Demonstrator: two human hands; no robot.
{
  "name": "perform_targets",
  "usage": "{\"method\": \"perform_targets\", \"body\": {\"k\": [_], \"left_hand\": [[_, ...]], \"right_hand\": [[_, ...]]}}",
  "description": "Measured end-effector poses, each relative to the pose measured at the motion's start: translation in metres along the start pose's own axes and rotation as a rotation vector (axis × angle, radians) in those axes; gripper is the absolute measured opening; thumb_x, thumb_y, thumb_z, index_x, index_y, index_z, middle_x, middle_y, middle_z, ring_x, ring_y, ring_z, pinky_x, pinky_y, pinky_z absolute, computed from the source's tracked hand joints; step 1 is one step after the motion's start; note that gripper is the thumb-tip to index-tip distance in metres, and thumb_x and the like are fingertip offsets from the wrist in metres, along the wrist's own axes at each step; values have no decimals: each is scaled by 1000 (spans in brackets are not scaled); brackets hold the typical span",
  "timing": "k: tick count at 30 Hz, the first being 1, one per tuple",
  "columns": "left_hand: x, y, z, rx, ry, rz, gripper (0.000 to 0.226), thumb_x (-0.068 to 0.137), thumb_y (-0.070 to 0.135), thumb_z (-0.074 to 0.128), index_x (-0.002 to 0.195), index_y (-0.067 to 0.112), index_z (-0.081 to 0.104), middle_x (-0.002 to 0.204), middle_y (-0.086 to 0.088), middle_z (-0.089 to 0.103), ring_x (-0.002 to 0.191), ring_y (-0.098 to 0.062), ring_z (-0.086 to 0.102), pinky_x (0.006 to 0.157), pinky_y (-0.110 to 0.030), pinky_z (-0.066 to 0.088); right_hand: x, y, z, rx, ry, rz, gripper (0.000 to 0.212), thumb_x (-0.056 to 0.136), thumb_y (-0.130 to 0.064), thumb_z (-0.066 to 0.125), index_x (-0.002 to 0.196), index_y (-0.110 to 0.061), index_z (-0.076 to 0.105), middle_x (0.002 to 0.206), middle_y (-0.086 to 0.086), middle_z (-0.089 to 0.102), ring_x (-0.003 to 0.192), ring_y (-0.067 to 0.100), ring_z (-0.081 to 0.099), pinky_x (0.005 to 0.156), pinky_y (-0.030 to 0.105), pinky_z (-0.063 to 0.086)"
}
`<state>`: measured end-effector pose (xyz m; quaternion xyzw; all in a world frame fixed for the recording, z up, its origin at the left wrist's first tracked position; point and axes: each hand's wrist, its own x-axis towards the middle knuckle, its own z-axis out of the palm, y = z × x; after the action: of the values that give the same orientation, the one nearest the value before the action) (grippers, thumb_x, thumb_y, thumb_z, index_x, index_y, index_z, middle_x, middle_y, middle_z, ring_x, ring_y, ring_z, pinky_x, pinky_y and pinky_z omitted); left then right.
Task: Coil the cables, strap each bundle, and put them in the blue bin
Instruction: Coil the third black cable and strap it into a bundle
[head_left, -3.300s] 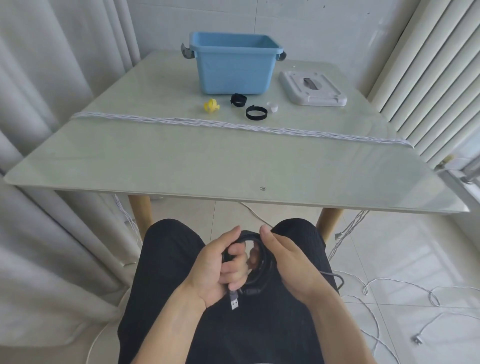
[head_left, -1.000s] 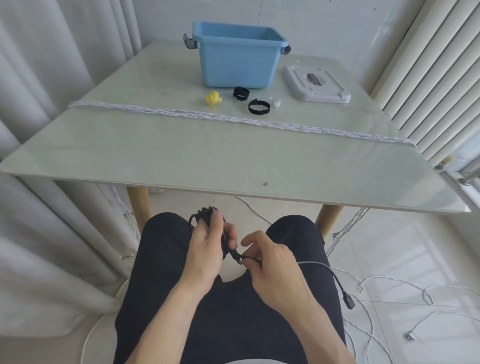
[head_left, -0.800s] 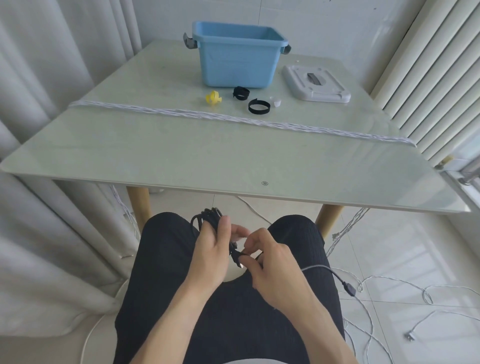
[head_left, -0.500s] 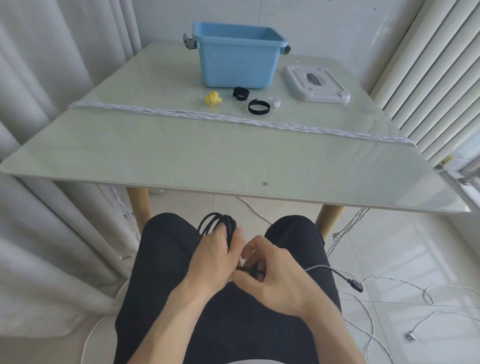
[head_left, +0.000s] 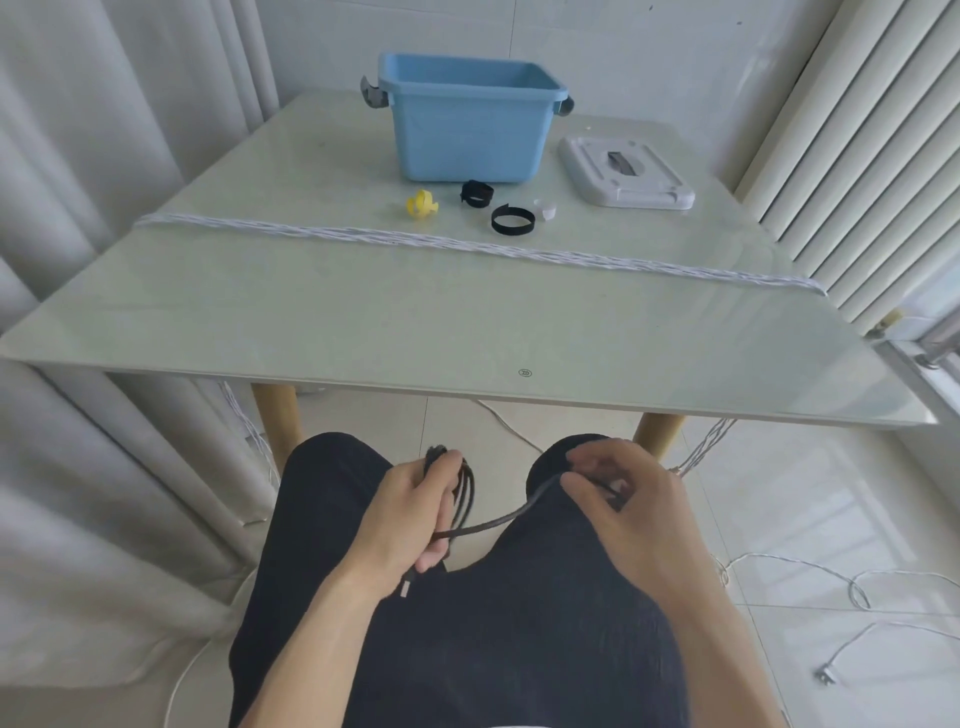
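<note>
Over my lap, my left hand (head_left: 410, 519) grips a folded bundle of black cable (head_left: 464, 496), its metal plug end hanging below my palm. A loose stretch of that cable runs right to my right hand (head_left: 618, 499), which pinches it near its other end. The blue bin (head_left: 467, 130) stands open at the far side of the glass table (head_left: 363, 312). In front of the bin lie a yellow strap (head_left: 422, 203), two black straps (head_left: 511, 219) and a small white strap (head_left: 544, 208). A twisted white cable (head_left: 467, 244) stretches across the table from left to right.
The bin's grey lid (head_left: 626, 171) lies right of the bin. Loose white cables (head_left: 831, 587) trail over the tiled floor at right, with one plug (head_left: 826, 675) near my right leg. Curtains hang left, a radiator stands right.
My hands have drawn apart: the right hand moved right, pulling a length of black cable out from the bundle. The left hand lowered with the bundle.
</note>
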<state>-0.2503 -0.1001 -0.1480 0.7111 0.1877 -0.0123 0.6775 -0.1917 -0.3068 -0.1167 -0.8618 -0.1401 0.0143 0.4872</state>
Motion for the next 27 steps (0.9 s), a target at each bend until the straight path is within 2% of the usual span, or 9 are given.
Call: {"method": "perform_targets", "body": {"k": [4, 6, 9, 12, 15, 20, 22, 24, 27], "left_hand": [[-3, 1, 4, -204, -94, -57, 49, 103, 36, 43, 69, 1, 39, 41, -8, 29, 34, -19, 23, 46, -29, 32], [-3, 3, 5, -335, -147, -79, 41, 102, 37, 44, 74, 8, 42, 41, -7, 28, 31, -19, 22, 44, -28, 33], [-5, 4, 3, -488, -313, -133, 39, 100, 43, 47, 74, 13, 46, 41, -5, 30, 31, -19, 27, 45, -30, 35], [-5, 1, 3, -616, -524, -142, 44, 98, 49, 47, 75, 12, 48, 43, -2, 34, 33, -18, 35, 48, -31, 39], [-4, -1, 5, -669, -687, -112, 52, 95, 59, 43, 81, 9, 50, 46, -2, 36, 35, -17, 35, 48, -31, 40], [-5, -3, 7, -625, -715, -78, 42, 93, 52, 57, 80, 12, 50, 45, 3, 30, 34, -12, 33, 47, -29, 42], [-4, -5, 8, -676, -699, -90, 36, 94, 44, 58, 79, 13, 50, 44, 4, 33, 33, -12, 37, 48, -30, 44], [-2, -8, 7, -826, -722, -92, 32, 97, 39, 57, 82, 11, 52, 46, 4, 39, 37, -13, 43, 50, -31, 46], [2, -14, 6, -1058, -774, -70, 33, 103, 37, 47, 87, 9, 54, 51, 4, 42, 44, -14, 48, 58, -32, 48]], "right_hand": [[-2, 4, 12, -137, -205, -84, 19, 97, -13, 60, 96, -29, 71, 98, -16, 65, 98, 0, 61, 81, 11, 44], [-4, 2, 16, -122, -250, -81, 19, 100, -14, 57, 98, -28, 69, 100, -15, 65, 99, -1, 61, 80, 10, 44], [-5, -1, 20, -107, -216, -81, 20, 103, -19, 52, 93, -30, 66, 91, -15, 64, 88, 0, 60, 74, 12, 43], [-5, -7, 22, -152, -187, -68, 27, 107, -24, 41, 85, -30, 57, 74, -16, 55, 73, -7, 54, 65, 10, 38], [-5, -10, 26, -217, -178, -54, 37, 107, -34, 30, 72, -31, 43, 59, -12, 44, 59, -4, 50, 56, 16, 35], [-3, -3, 30, -207, -118, -42, 59, 92, -62, 24, 62, -16, 43, 48, -11, 44, 49, 10, 39, 49, 23, 28], [-3, -1, 31, -179, -85, -51, 64, 92, -65, 27, 63, -10, 43, 52, -6, 42, 50, 11, 35, 50, 25, 29], [-3, 2, 30, -162, -70, -45, 56, 92, -67, 32, 73, -17, 50, 63, -12, 51, 57, 7, 46, 55, 20, 34], [-3, 4, 27, -40, -223, 104, 57, 91, -73, 28, 103, -26, 58, 93, -8, 62, 79, 6, 63, 68, 23, 49]]}}
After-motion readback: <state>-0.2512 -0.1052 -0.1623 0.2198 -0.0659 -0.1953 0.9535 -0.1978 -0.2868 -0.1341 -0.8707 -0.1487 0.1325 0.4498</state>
